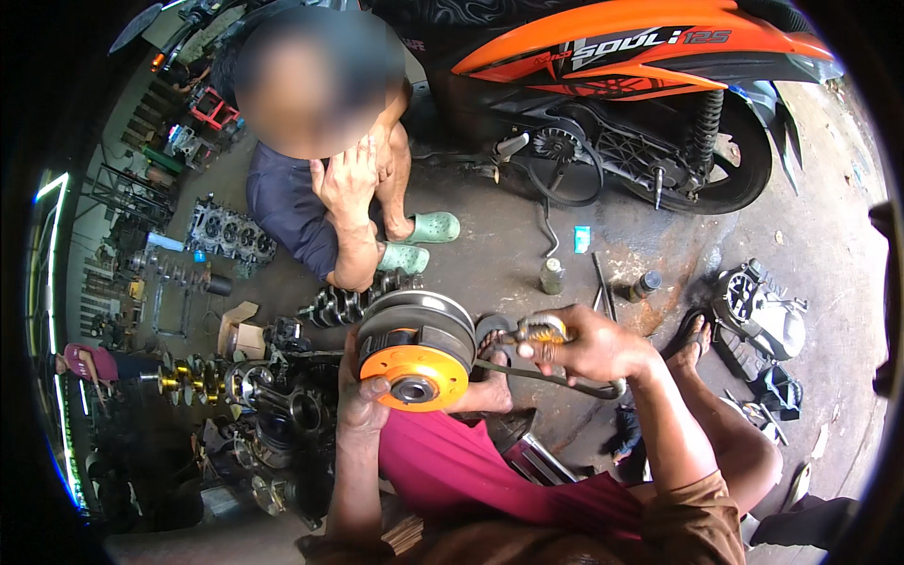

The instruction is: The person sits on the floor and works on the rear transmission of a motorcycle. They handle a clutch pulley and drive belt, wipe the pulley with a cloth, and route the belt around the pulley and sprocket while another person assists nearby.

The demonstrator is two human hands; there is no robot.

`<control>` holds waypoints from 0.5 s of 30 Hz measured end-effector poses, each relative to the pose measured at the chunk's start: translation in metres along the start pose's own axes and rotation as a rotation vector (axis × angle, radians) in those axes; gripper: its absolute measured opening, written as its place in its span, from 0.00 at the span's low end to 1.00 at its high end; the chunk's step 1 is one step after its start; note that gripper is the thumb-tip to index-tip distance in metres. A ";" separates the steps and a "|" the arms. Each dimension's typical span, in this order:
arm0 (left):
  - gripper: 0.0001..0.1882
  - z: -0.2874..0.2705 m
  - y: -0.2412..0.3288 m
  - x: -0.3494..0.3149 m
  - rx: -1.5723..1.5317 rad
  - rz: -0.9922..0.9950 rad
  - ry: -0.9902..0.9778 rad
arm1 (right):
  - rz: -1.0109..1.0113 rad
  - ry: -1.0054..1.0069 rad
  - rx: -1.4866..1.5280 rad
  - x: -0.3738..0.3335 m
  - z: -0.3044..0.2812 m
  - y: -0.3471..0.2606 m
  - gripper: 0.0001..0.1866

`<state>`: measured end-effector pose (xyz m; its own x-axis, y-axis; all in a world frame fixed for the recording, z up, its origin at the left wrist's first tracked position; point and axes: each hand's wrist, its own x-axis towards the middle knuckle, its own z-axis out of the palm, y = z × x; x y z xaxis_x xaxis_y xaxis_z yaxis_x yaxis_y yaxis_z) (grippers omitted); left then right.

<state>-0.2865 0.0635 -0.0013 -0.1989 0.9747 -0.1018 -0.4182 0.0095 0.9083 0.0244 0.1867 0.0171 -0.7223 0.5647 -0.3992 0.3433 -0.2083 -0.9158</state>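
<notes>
My left hand (pixel 363 400) is closed around the edge of a scooter clutch and pulley assembly (pixel 419 325), its thumb against the orange face. The assembly is held tilted, with its metal pulley discs at the far side and a dark hub hole in the orange plate. To its right, my right hand (pixel 598 348) grips an orange air blow gun (pixel 543 330), its metal nozzle pointing left toward the assembly without touching it. A dark hose (pixel 556 377) curves from below the right hand back to the left.
An orange scooter (pixel 612 85) stands ahead, its belt drive uncovered. Another person (pixel 301 198) squats at the front left in green clogs (pixel 433 227). A jar (pixel 552 276), a dark can (pixel 645 284) and a removed engine cover (pixel 767 315) are on the floor. Crankshafts (pixel 353 299) and engine parts crowd the left.
</notes>
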 end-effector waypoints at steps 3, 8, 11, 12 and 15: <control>0.41 -0.012 -0.008 -0.011 -0.252 -0.071 -0.069 | 0.027 -0.009 -0.007 -0.004 0.004 -0.001 0.21; 0.32 -0.020 -0.025 -0.025 -0.572 -0.171 -0.063 | -0.079 0.070 0.017 -0.026 0.019 -0.003 0.22; 0.30 -0.021 -0.034 -0.028 -0.654 -0.233 -0.116 | -0.244 -0.035 -0.213 -0.041 0.034 -0.006 0.22; 0.30 -0.022 -0.036 -0.029 -0.695 -0.267 -0.076 | -0.181 0.108 -0.164 -0.046 0.040 -0.008 0.20; 0.34 -0.026 -0.043 -0.033 -0.796 -0.294 -0.044 | -0.294 0.101 -0.219 -0.056 0.050 -0.013 0.19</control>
<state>-0.2851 0.0250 -0.0477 0.0434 0.9652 -0.2579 -0.9498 0.1200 0.2889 0.0301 0.1175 0.0489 -0.7497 0.6535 -0.1040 0.2579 0.1437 -0.9554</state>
